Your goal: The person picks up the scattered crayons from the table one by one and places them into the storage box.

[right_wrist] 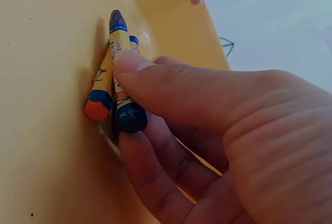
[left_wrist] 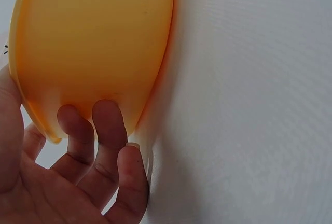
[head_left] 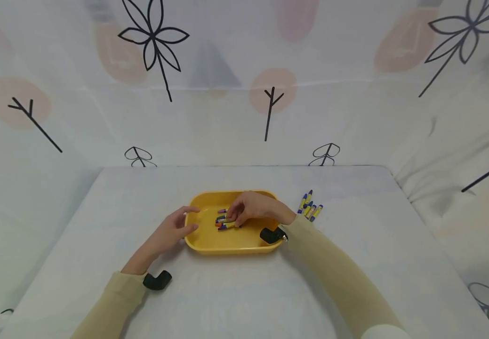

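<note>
A yellow tray [head_left: 210,244] lies on the white table, with several crayons [head_left: 222,219] near its middle. My left hand [head_left: 169,234] grips the tray's left end, thumb and fingers about the rim; in the left wrist view, bent fingertips [left_wrist: 107,117] lie against the yellow wall [left_wrist: 98,42]. Inside the tray, my right hand [head_left: 254,206] pinches a crayon with a dark purple tip [right_wrist: 118,22] and a dark blue end between thumb and fingers. Right beside it, partly covered, lies an orange crayon [right_wrist: 101,89]. My right fingers hide part of the crayon group in the head view.
Several more yellow-wrapped crayons [head_left: 310,209] lie loosely grouped on the table, right of the tray and just beyond my right wrist. Behind the table hangs a white patterned cloth [head_left: 227,117]. A black wrist camera [head_left: 272,235] overhangs the tray's right front corner.
</note>
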Demonstrator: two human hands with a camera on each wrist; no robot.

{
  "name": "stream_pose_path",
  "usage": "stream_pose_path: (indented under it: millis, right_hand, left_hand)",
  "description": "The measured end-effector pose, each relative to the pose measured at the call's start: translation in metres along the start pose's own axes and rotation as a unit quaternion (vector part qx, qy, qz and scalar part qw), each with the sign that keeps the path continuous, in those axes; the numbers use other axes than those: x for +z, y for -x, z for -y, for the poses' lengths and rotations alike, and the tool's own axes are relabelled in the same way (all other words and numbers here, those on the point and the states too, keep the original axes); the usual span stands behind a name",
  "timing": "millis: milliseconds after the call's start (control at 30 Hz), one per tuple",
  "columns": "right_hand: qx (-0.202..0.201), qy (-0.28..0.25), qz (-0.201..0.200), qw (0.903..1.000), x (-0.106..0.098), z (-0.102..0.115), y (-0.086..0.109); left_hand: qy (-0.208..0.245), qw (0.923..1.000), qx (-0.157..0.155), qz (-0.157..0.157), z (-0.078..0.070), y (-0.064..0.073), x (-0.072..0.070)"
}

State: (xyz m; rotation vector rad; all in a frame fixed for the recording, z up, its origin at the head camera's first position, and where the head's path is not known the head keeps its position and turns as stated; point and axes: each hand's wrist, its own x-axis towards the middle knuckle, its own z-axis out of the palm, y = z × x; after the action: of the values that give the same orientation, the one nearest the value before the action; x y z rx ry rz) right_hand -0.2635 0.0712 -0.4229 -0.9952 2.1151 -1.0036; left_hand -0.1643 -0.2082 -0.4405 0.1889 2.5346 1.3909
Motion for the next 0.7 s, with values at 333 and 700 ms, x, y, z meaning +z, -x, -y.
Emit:
stream_pose_path:
  millis: [333, 700]
  right_hand:
    - [-0.001, -0.008, 0.005, 1.0, 0.002, -0.001, 0.0]
    - [-0.049, -0.061, -0.024, 0.9967, -0.019, 0.019, 0.019]
  left_hand:
    - [0.0, 1.0, -0.003, 0.001, -0.002, 0.002, 0.0]
    - [0.004, 1.0, 0.0, 0.0, 0.001, 0.0, 0.0]
